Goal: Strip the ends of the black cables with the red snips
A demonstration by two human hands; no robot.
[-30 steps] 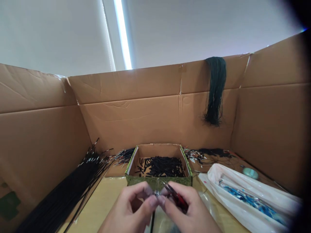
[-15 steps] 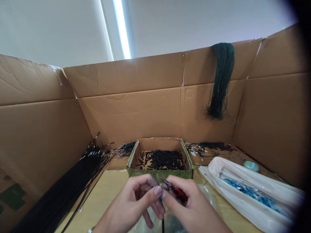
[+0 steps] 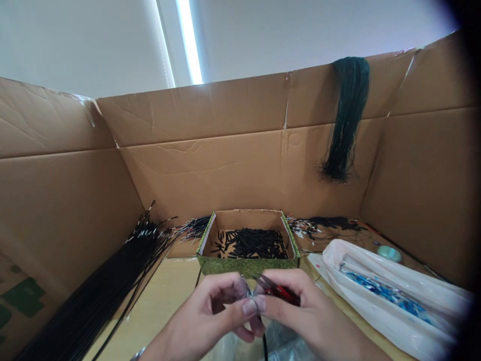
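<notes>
My right hand (image 3: 296,301) is closed around small red-handled scissors (image 3: 281,292), their dark pointed blades sticking out past the fingers to the left. Its thumb tip meets the thumb of my left hand (image 3: 218,306). A small shiny bit (image 3: 249,291) shows between the fingertips, too small to make out. Below the fingers a thin black cord (image 3: 265,346) hangs down, pinched at its upper end by my left hand. Just beyond both hands stands a green-patterned box (image 3: 244,265) holding many short black pieces (image 3: 259,242).
Long black cords (image 3: 101,286) lie bundled at left. A white plastic bag (image 3: 361,255) with blue packets lies at right, near a pale green round object (image 3: 389,253). Dark threads (image 3: 347,120) hang over the cardboard wall (image 3: 206,170). Clear plastic (image 3: 289,348) lies below my hands.
My hands have drawn together so the thumb tips touch. The scissors have shifted slightly right, and the cord below now curves a little right. The view has tilted slightly down.
</notes>
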